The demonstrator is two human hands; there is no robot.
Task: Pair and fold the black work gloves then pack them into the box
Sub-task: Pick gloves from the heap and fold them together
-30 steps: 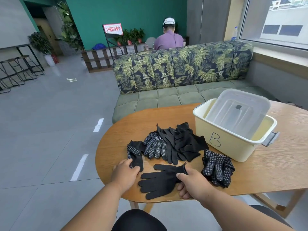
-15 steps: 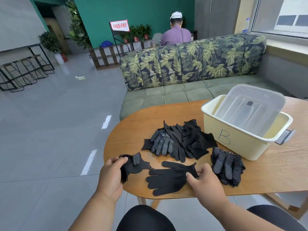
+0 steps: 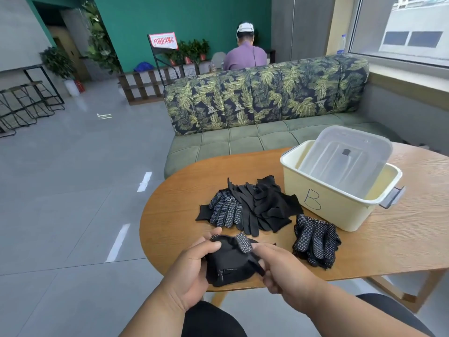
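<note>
While both hands meet over the near edge of the wooden table [image 3: 401, 242], a bunched pair of black gloves [image 3: 230, 261] sits between them, lifted just above the tabletop. The left hand [image 3: 194, 266] curls around the bundle's left side, thumb on top and fingers tucked under the fabric; the right hand [image 3: 281, 268] pinches the bundle's right edge between thumb and fingertips. One dotted fingertip of the held gloves sticks up between the two thumbs. The knit looks soft and matte, with small white grip dots on the palm faces. Beyond the hands lies a loose pile of black gloves [image 3: 257, 205], limp and overlapping, with one dotted glove [image 3: 224, 211] lying palm-up at its left end, fingers pointing toward the person. To the right of the hands, near the table's edge, rests a neat dotted stack of gloves [image 3: 315, 239], just beside the box. The cream plastic box [image 3: 335, 205] stands on the right part of the table, rectangular with rounded corners, a grey latch at its right end and a handwritten "B" on its near wall. A translucent lid [image 3: 345, 159] leans tilted inside it, its upper edge rising above the rim.
</note>
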